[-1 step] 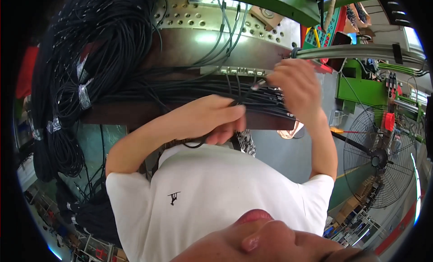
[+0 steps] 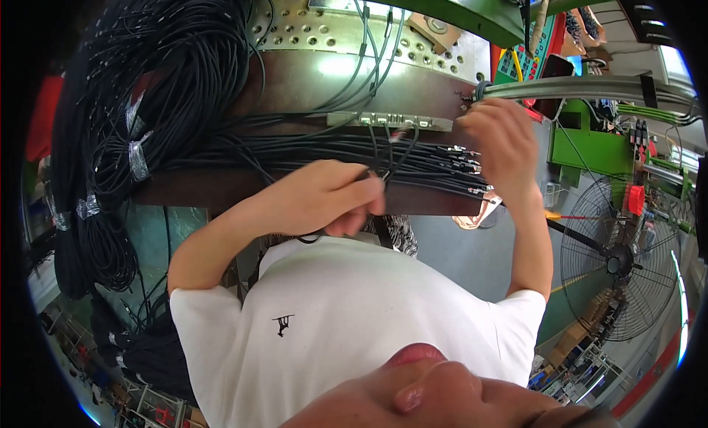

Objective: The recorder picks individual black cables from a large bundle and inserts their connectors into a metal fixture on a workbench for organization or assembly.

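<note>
My left hand (image 2: 332,199) is closed around a black cable (image 2: 311,238), part of which loops out below the fingers. A blurred light-coloured cable end (image 2: 398,136) shows above that hand, by the long metal strip with white fittings (image 2: 435,123). Off to the right, my right hand (image 2: 505,144) is raised beside the end of this strip, its fingers curled and smeared by motion. Whether anything is in those fingers I cannot make out. Beneath and between both hands, a row of black cables (image 2: 428,162) with metal-tipped ends lies on the dark brown bench (image 2: 420,200).
A large bundle of black cables (image 2: 177,67) hangs over the bench's left side. Behind stand a perforated metal plate (image 2: 295,31) and a green machine frame (image 2: 442,11). A grey conduit (image 2: 575,87) crosses at the right, above a big black fan (image 2: 619,258).
My right hand has moved right, away from the cable end near it. My left hand has shifted slightly left, still closed on the cable.
</note>
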Demonstrator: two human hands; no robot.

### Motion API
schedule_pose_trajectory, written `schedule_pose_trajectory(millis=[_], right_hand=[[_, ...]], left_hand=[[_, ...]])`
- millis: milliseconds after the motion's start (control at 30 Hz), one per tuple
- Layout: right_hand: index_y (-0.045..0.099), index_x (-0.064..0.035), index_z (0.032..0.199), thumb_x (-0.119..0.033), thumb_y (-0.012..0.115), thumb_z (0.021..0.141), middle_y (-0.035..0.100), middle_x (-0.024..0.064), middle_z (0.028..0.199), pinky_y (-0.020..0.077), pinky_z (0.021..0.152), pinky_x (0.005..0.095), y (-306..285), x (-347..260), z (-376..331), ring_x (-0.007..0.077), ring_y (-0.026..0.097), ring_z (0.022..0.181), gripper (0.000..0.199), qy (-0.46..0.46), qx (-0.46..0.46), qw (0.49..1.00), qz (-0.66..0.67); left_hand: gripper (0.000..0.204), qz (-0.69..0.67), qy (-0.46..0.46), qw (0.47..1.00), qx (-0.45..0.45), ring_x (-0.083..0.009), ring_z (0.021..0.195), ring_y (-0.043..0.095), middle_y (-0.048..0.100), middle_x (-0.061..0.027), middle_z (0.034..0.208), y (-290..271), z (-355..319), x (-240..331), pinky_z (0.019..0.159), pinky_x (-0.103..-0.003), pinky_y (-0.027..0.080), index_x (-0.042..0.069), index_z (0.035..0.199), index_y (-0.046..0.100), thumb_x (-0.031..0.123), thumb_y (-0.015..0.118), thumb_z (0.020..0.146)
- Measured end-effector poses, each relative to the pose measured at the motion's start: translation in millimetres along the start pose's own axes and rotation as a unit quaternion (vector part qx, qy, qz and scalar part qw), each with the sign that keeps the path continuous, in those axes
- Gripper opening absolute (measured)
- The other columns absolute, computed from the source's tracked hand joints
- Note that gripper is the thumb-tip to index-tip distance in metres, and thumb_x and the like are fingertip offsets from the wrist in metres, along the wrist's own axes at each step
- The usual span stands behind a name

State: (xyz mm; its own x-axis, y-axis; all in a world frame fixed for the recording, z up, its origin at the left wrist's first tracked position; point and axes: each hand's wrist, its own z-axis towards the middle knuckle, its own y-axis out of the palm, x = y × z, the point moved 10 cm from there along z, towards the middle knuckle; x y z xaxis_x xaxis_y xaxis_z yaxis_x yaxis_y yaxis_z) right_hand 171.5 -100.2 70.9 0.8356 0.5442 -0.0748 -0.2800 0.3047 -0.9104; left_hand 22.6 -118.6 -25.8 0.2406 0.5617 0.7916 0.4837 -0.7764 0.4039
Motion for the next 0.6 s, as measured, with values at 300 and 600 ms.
schedule_pose_trajectory(millis=[300,600], right_hand=[[0.061,-0.0087,0.087,-0.011,0.063,0.071,0.059,0.0037,0.084,0.0481,0.085,0.0390,8.0,-48.0,27.4,0.0223,0.060,0.084,0.017,-0.093,0.005,0.994,0.059],[0.055,-0.0090,0.089,-0.018,0.060,0.076,0.050,0.0021,0.076,0.0454,0.069,0.0311,46.7,-90.9,47.0,0.0171,0.055,0.070,0.017,-0.058,0.036,0.984,0.165]], left_hand=[[0.030,0.206,0.039,0.975,0.069,-0.0175,0.055,0.054,0.054,-0.0052,0.059,-15.3,-9.3,21.6,0.055,-0.031,0.043,0.001,0.082,0.055,0.025,0.045,0.097],[0.027,0.308,0.290,0.884,0.197,-0.0205,0.052,0.053,0.058,-0.0103,0.065,-48.8,-21.1,47.2,0.051,-0.030,0.042,0.001,0.091,0.065,0.027,0.066,0.086]])
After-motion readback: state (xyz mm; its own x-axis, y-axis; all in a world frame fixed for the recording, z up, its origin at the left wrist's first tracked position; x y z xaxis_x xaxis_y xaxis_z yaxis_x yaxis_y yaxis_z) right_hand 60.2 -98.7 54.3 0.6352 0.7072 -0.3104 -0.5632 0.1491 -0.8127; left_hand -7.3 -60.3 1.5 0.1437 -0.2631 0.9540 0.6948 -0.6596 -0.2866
